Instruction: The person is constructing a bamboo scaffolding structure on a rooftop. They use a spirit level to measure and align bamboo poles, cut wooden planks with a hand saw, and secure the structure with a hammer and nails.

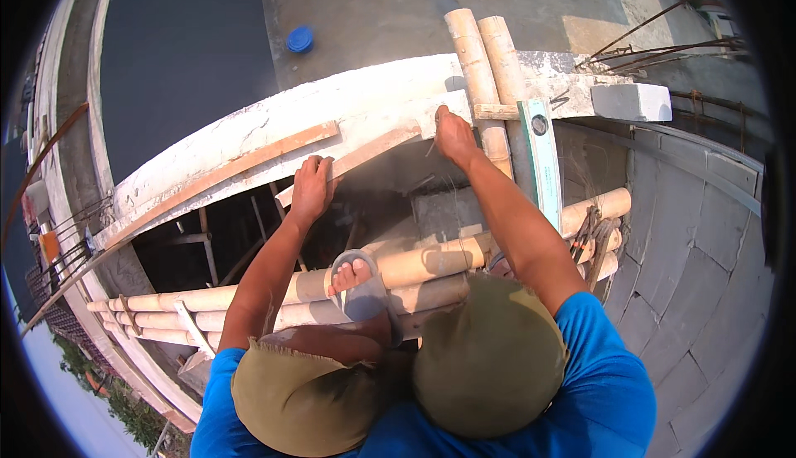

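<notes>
Pale ledge (pixel 365 83) near bamboo poles (pixel 473 56) and level (pixel 547 168): left fingers (pixel 310 169) clasp plank (pixel 375 152), right fingers (pixel 443 116) curled, hold unclear.

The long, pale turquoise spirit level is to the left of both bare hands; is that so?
No, the side is wrong: the head view shows the long, pale turquoise spirit level to the right of both the bare left hand and the bare right hand.
</notes>
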`<action>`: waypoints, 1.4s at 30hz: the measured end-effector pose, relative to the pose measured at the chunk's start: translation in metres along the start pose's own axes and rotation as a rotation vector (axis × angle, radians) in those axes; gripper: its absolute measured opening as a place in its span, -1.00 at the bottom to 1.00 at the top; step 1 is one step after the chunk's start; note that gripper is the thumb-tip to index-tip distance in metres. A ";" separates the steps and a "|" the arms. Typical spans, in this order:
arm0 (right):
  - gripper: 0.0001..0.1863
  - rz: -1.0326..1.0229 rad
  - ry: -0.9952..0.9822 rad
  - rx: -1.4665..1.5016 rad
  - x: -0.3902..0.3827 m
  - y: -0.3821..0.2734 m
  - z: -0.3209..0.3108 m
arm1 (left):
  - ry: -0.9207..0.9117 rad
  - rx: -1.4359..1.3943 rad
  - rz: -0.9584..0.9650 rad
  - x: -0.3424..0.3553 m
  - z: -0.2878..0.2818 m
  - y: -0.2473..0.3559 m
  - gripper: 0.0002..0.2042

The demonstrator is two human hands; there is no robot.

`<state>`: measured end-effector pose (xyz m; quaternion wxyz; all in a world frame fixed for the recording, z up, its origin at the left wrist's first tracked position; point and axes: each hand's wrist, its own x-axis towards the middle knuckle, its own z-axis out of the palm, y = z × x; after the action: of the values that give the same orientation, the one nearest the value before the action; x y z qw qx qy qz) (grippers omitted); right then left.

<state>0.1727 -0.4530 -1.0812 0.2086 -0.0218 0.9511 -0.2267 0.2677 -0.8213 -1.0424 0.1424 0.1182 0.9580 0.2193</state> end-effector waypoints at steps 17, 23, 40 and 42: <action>-0.78 -0.009 0.300 -0.058 0.033 -0.045 -0.218 | 0.078 0.022 0.123 0.064 0.050 0.027 -0.47; -0.78 0.404 0.459 0.194 0.021 0.153 -0.246 | 0.102 0.041 0.184 0.088 0.060 0.048 -0.46; -0.59 0.474 0.286 0.124 0.025 0.239 -0.148 | -0.024 0.151 0.116 0.098 0.041 0.074 -0.35; -0.60 0.493 0.257 0.156 0.022 0.237 -0.154 | -0.039 0.159 0.120 0.095 0.038 0.078 -0.34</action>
<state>0.1030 -0.1786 -1.0694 0.1360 0.2552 0.9261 -0.2424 0.2040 -0.7107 -1.0604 0.1378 0.1904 0.9606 0.1483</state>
